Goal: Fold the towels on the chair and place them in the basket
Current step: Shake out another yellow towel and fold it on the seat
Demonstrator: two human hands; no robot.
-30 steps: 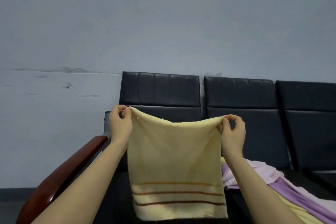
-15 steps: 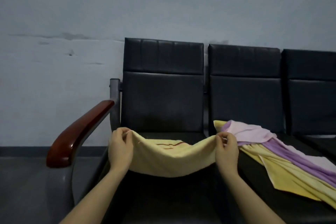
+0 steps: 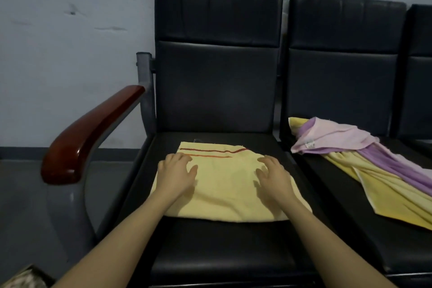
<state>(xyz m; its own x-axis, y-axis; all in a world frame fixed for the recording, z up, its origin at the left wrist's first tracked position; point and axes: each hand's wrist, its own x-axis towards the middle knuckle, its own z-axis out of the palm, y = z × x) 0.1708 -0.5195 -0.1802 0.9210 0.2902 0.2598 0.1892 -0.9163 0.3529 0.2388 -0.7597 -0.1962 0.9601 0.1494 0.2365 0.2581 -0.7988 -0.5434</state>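
Note:
A pale yellow towel (image 3: 224, 184) with red stripes at its far edge lies folded flat on the seat of the left black chair (image 3: 217, 248). My left hand (image 3: 176, 175) rests palm down on the towel's left part, fingers spread. My right hand (image 3: 273, 176) presses flat on its right part, fingers apart. Neither hand grips the cloth. On the neighbouring seat lies a loose heap: a pink towel (image 3: 332, 138), a purple towel (image 3: 392, 168) and a yellow towel (image 3: 385, 194) under them.
A glossy red-brown armrest (image 3: 91, 133) stands left of the seat on a grey metal frame. A patterned edge (image 3: 23, 278) shows at the bottom left corner; I cannot tell what it is. A pale wall rises behind the chairs.
The towel was held up by its top corners, then lowered and laid on the seat. Both hands let go of the corners and now lie flat on it. The view tilted downward.

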